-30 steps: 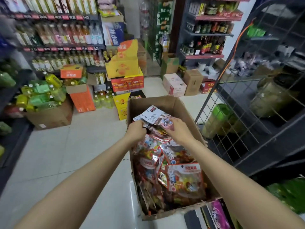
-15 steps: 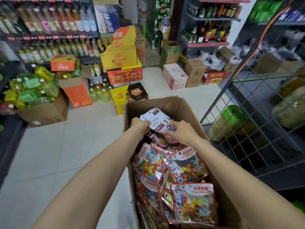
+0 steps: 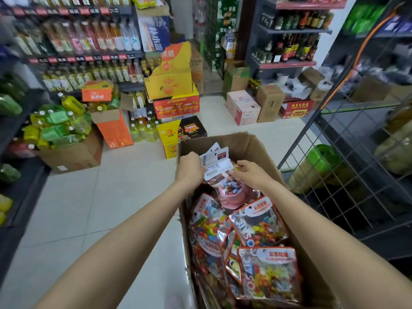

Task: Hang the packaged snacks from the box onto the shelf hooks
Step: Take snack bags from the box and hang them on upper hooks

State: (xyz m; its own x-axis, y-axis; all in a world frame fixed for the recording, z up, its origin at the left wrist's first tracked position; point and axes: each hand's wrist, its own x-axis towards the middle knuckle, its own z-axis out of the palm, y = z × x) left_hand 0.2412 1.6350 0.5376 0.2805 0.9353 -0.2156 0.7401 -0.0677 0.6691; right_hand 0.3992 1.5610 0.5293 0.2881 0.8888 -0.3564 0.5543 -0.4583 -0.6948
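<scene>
Cardboard box (image 3: 249,146) stands open on the pale tiled floor (image 3: 100,208), with both of the person's bare arms reaching down into it. Left hand (image 3: 189,168) grips the left edge of a small bunch of snack packets (image 3: 215,162), fingers curled round them; right hand (image 3: 249,175) pinches the right edge of the same bunch between thumb and fingertips. White header cards fan upward from the bunch, and a pink pouch printed with coloured pieces hangs below it, just above the heap. More packets of coloured candy (image 3: 258,228) lie stacked flat in the near half of the box. Wire rack (image 3: 347,166) rises just to the right of the box. Shelves of bottled drinks (image 3: 89,41) and stacked cartons (image 3: 176,94) line the far side of the aisle
</scene>
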